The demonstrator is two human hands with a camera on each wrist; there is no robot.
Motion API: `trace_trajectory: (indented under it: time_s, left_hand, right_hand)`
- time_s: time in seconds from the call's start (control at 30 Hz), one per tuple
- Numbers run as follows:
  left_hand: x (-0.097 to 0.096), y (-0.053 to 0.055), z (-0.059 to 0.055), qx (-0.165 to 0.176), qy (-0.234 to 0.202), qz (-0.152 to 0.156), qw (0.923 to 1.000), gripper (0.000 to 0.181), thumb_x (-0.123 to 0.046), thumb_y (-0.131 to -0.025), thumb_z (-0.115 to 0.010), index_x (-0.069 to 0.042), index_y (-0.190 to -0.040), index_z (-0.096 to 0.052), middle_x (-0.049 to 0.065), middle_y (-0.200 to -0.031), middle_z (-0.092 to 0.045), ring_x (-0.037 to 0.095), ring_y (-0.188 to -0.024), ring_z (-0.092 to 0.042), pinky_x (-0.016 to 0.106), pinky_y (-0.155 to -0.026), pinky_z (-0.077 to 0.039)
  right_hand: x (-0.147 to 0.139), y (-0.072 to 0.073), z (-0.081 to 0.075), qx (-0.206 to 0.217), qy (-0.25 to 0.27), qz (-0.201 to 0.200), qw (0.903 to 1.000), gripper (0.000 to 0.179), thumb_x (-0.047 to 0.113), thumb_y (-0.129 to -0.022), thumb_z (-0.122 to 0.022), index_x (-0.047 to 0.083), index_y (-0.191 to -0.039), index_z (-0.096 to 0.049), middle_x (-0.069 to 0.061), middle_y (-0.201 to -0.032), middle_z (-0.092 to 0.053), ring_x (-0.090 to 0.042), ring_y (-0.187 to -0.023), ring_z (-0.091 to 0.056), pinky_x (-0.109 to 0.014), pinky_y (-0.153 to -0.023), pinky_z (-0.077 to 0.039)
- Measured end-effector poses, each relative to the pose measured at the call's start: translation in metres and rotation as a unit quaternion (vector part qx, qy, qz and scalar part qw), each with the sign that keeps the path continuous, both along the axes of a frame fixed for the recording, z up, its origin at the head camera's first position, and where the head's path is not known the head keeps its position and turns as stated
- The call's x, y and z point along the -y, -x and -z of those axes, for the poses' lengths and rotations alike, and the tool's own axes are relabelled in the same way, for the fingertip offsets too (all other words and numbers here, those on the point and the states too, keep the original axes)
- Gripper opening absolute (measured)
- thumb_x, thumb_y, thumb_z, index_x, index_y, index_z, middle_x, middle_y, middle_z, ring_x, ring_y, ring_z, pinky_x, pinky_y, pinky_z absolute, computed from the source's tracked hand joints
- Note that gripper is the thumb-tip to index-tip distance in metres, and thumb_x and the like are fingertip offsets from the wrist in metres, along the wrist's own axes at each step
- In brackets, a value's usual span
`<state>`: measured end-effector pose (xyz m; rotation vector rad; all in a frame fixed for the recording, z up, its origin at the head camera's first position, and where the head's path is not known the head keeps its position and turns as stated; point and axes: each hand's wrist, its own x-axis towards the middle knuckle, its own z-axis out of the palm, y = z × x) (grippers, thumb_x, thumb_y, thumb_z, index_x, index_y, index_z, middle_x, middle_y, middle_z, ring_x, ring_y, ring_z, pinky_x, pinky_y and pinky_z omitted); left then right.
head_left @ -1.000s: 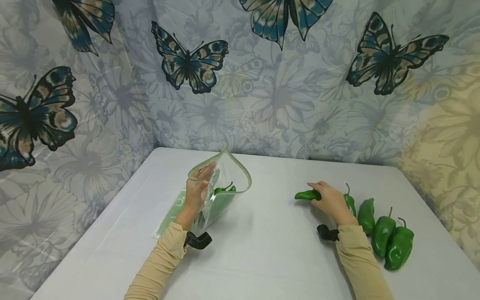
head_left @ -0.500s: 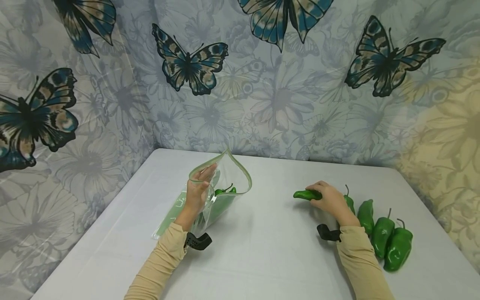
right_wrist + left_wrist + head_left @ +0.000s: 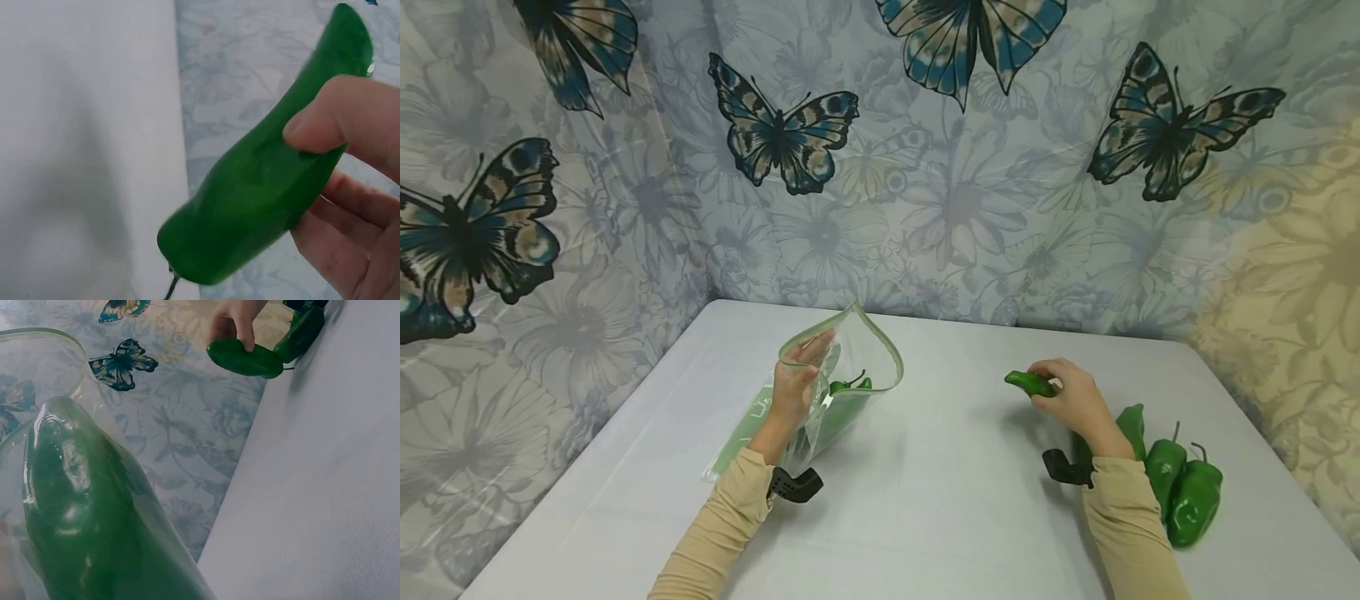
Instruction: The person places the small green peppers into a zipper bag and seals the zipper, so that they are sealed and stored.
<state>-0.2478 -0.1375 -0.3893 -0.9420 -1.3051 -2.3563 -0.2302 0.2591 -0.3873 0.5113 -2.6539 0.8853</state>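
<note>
My left hand (image 3: pixel 795 387) holds the side of a clear zip bag (image 3: pixel 883 350) with a green rim, its fingers partly seen through the plastic. Inside the bag lie green peppers (image 3: pixel 841 387); one bulks large in the left wrist view. Over the table, my right hand (image 3: pixel 1071 398) pinches a long green pepper (image 3: pixel 1028 382) between thumb and fingers. The right wrist view shows this pepper (image 3: pixel 250 194) slanting, stem end lower, thumb across its upper half. Its shadow falls on the table apart from it.
Several more green peppers (image 3: pixel 1195 502) lie in a row at the right, partly hidden behind the right wrist and sleeve. A green-printed flat bag part (image 3: pixel 748 429) lies left of the left forearm. Butterfly-patterned cloth (image 3: pixel 958 225) rises behind the white table (image 3: pixel 940 467).
My right hand has lifted the pepper and drawn it slightly away and to the right, after a small move left. The left hand and the bag have stayed in place.
</note>
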Motion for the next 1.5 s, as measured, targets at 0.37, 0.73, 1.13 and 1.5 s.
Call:
trace_trajectory:
  time_s: [0.37,0.73,1.13,1.5]
  left_hand:
    - [-0.0008,-0.0024,-0.0007,-0.004,0.004,-0.013,0.9999,0.054,-0.034,-0.074,-0.072,-0.005,-0.116,-0.055,0.006,-0.117,-0.057,0.021,-0.114,-0.047,0.038,-0.101,-0.028]
    - [-0.0013,-0.0025,-0.0006,0.011,0.012,-0.008,0.9998,0.056,-0.037,-0.072,-0.072,-0.005,-0.115,-0.054,0.005,-0.117,-0.057,0.021,-0.115,-0.046,0.039,-0.102,-0.025]
    - [-0.0024,-0.0019,-0.0021,0.003,0.002,0.0,1.0,0.053,-0.035,-0.074,-0.072,-0.005,-0.114,-0.055,0.006,-0.116,-0.057,0.021,-0.114,-0.047,0.039,-0.102,-0.025]
    - [-0.0025,-0.0026,-0.0015,0.009,0.004,-0.01,0.9999,0.056,-0.037,-0.073,-0.072,-0.003,-0.114,-0.054,0.006,-0.116,-0.058,0.021,-0.113,-0.048,0.039,-0.101,-0.027]
  right_hand:
    - [-0.0006,-0.0014,-0.0019,0.007,0.069,-0.012,0.9975,0.036,-0.005,-0.073,-0.07,-0.001,-0.106,-0.057,-0.018,-0.096,-0.059,-0.032,-0.089,-0.055,-0.037,-0.073,-0.051]
    - [-0.0013,-0.0017,-0.0042,-0.014,0.084,0.009,0.9964,0.033,-0.003,-0.073,-0.071,-0.002,-0.102,-0.056,-0.021,-0.094,-0.06,-0.035,-0.088,-0.056,-0.04,-0.07,-0.051]
    - [0.0031,-0.0027,-0.0033,-0.021,0.08,0.017,0.9964,0.025,-0.003,-0.072,-0.072,0.0,-0.091,-0.056,-0.019,-0.092,-0.061,-0.037,-0.085,-0.057,-0.037,-0.064,-0.051]
    - [0.0057,-0.0007,0.0004,-0.024,0.087,0.034,0.9953,0.025,-0.001,-0.072,-0.072,0.0,-0.091,-0.055,-0.02,-0.09,-0.06,-0.037,-0.085,-0.056,-0.049,-0.064,-0.048]
